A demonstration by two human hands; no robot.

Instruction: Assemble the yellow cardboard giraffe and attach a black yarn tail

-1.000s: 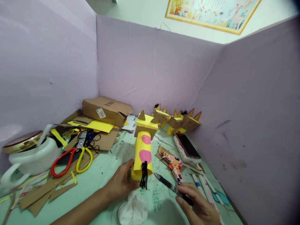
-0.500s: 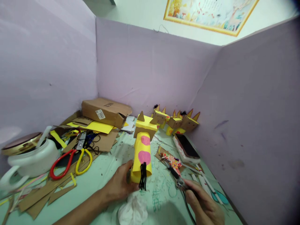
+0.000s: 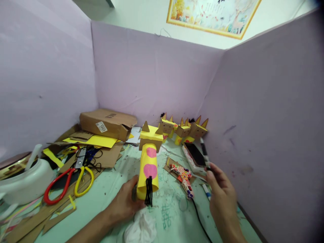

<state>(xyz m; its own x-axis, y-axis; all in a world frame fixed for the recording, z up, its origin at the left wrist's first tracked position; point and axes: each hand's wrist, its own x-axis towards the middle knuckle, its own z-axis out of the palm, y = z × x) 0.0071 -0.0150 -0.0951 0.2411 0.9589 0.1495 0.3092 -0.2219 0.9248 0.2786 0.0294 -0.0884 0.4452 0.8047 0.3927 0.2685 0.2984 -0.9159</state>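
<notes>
My left hand is wrapped round the side of a yellow paper-tube animal figure near its lower end. Pink spots run down the tube, black yarn strands hang as a tail at the near end, and a box-shaped cardboard head with two pointed ears sits at the far end. On the right, my right hand pinches a slim black-and-white pen, slightly blurred, pointing up and away. A floral-patterned glue gun with a black cord lies between the hands, on a piece of cardboard.
Similar yellow figures stand at the back right beside a phone. At left are red-and-yellow-handled scissors, cardboard scraps, a carton and a white pot. Crumpled tissue lies in front. Purple panels enclose the table.
My right hand has risen and moved right, and the pen now points upward, away from the glue gun. My left hand still holds the figure. The whole view has shifted slightly.
</notes>
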